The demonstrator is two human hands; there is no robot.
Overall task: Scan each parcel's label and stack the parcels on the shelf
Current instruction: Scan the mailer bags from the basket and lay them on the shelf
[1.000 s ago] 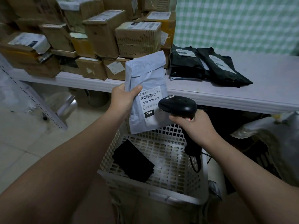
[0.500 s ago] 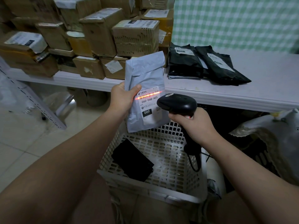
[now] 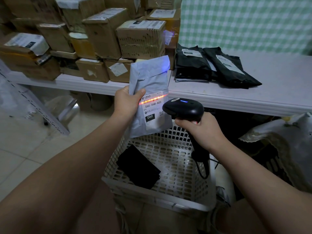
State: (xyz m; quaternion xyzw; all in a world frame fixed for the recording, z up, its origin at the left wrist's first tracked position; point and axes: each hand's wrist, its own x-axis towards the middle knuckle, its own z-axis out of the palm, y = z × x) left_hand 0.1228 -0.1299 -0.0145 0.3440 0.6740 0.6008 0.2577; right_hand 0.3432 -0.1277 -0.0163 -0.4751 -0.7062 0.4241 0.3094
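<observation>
We see the scanner's (image 3: pixel 183 108) blue indicator lamp (image 3: pixel 184 101) now lit, with a blue glow on the upper right corner of the grey parcel (image 3: pixel 150 78), while the red scan line lies across the barcode of its label (image 3: pixel 152 109). We take this as the read having registered (a judgement, since no screen confirms it), so this parcel looks ready to go onto the shelf (image 3: pixel 253 98). Our left hand (image 3: pixel 127 103) grips the parcel by its left edge, thumb on the front, holding it upright just in front of the shelf's front edge and above the far rim of the white basket (image 3: pixel 157 202). Our right hand (image 3: pixel 200 130) is wrapped round the scanner's handle, its head just beside the label. A second ago there was no beam at all; half a second ago the red line was on but the blue lamp was dark. One black parcel (image 3: pixel 138 168) lies in the basket, not yet scanned by our reckoning.
</observation>
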